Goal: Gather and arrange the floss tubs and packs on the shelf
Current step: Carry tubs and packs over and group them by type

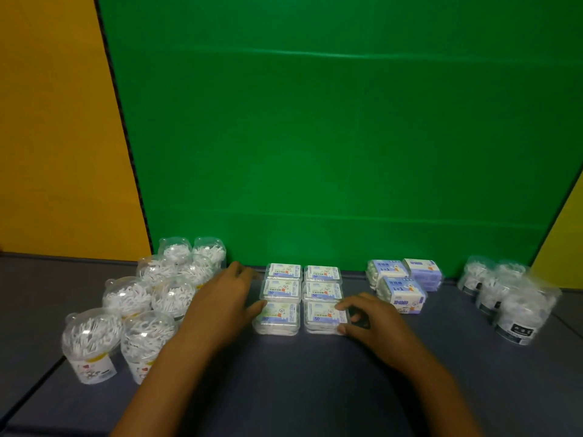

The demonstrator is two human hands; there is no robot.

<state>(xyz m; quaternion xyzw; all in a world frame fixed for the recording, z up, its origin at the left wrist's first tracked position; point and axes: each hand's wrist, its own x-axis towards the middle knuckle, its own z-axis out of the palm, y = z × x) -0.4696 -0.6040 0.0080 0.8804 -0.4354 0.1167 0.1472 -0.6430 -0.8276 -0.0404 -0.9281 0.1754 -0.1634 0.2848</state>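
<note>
A: While the left hand (pixel 220 298) is pressing the near-left pack (pixel 277 318) with straight fingers, is the right hand (pixel 369 320) pinching the near-right pack (pixel 325 316)?

B: Yes, its fingers are curling on the edge. These packs are probably light, stiff and slippery; holding the sides is safer.

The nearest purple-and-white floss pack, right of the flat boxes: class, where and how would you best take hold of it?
Grip the purple-and-white pack across its two long side faces, coming from above and in front. It lies flat with its label up, its front free, while two more packs crowd behind it. The right hand is closest, though it now rests on a flat box.
</note>
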